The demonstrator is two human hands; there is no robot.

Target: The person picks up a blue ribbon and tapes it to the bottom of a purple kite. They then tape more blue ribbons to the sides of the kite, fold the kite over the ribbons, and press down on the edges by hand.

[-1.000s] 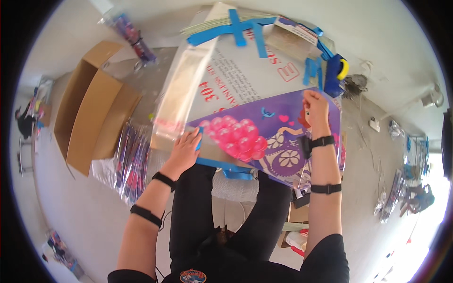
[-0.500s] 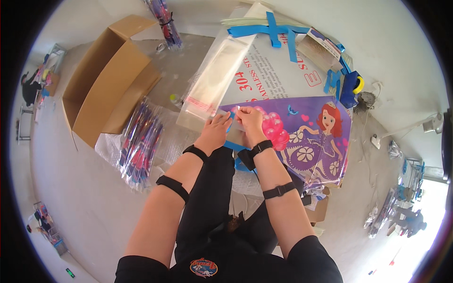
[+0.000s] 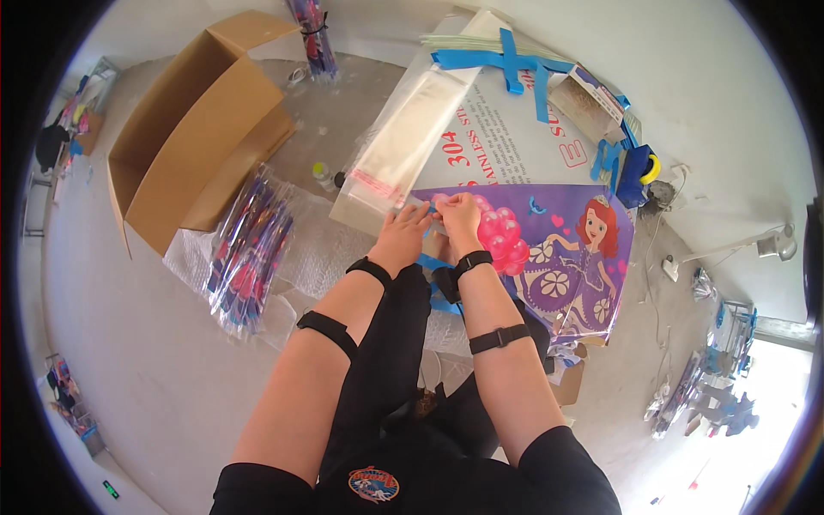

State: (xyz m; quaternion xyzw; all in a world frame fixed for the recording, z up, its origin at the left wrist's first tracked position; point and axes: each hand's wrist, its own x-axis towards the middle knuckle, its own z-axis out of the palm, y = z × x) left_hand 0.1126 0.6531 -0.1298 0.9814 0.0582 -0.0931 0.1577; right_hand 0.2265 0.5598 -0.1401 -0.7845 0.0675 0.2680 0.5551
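Note:
A purple sheet (image 3: 549, 219) printed with a cartoon princess and pink balloons lies over a flat white board (image 3: 502, 142). At its left corner my two hands meet with fingertips close together. A narrow blue strip (image 3: 433, 208) shows between them. My right hand (image 3: 459, 221) pinches at this strip, thumb and fingers closed. My left hand (image 3: 403, 237) is bent over the same corner, fingers close together at the strip; its thumb is largely hidden. Just beyond my left hand lies a stack of clear plastic sleeves (image 3: 412, 129). More blue strips (image 3: 442, 305) hang below my hands.
An open cardboard box (image 3: 184, 142) stands on the left, with plastic-wrapped colourful bundles (image 3: 253, 249) on bubble wrap (image 3: 313, 236) nearer. Blue strips (image 3: 506, 60), a small carton (image 3: 588, 103) and a blue tape dispenser (image 3: 635, 176) sit at the far right. A white lamp (image 3: 777, 244) stands beyond.
My hands stay together at the sheet's corner, while the fingertips have drawn closer around the blue strip. The whole view has shifted slightly.

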